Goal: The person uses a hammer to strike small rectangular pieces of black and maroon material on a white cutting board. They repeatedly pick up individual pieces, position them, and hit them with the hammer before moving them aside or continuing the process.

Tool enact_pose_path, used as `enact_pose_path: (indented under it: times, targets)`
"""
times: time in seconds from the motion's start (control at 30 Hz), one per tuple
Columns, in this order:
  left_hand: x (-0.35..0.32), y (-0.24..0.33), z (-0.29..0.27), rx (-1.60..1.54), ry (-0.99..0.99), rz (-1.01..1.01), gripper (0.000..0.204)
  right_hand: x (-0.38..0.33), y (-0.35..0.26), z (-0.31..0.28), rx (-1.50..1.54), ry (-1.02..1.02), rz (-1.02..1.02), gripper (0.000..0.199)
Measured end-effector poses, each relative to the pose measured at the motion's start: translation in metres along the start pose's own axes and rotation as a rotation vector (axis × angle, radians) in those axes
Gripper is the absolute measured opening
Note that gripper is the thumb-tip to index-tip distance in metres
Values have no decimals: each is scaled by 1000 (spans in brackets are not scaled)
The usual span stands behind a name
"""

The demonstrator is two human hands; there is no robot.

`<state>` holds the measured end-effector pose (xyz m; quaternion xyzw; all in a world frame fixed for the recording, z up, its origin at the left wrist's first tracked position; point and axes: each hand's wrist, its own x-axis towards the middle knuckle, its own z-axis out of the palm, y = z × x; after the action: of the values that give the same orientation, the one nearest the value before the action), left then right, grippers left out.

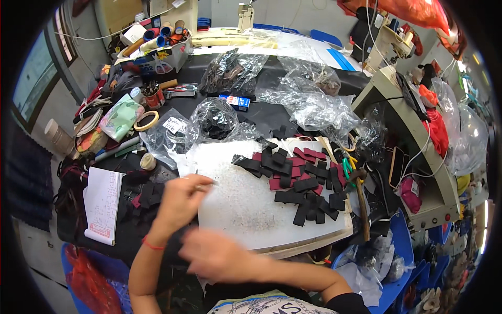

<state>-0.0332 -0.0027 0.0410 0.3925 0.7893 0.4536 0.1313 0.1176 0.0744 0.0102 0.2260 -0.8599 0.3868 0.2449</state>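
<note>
White cutting board (235,204) sits at the middle of the cluttered bench (261,118), its near edge just in front of the person, and its left half is bare and speckled, the only open room around. Black and dark red strips (293,178) pile across its right half, running to the right edge, where a hammer (362,201) and green-handled scissors (346,168) lie. Crumpled clear plastic bags (308,104) crowd the far edge. A small blue and white box (235,101) lies beyond them; a roll of tape (146,120) and a pale green pouch (121,118) sit far left. A white notepad (102,204) lies at the left, well off the board. Left hand (180,201) comes over the board's left edge, fingers curled tight around a thin stick-like tool (205,186). Right hand (217,256) hovers blurred at the near edge; whether its fingers are apart or together, I cannot tell.
</note>
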Motion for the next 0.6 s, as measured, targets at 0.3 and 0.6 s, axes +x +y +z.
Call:
enact_pose_path:
  times: [0.3, 0.6]
  targets:
    - [81, -12, 77, 367, -35, 338, 31, -12, 115, -125, -716, 118, 468, 43]
    - [-7, 14, 49, 341, -219, 255, 30, -31, 68, -117, -477, -235, 204, 51]
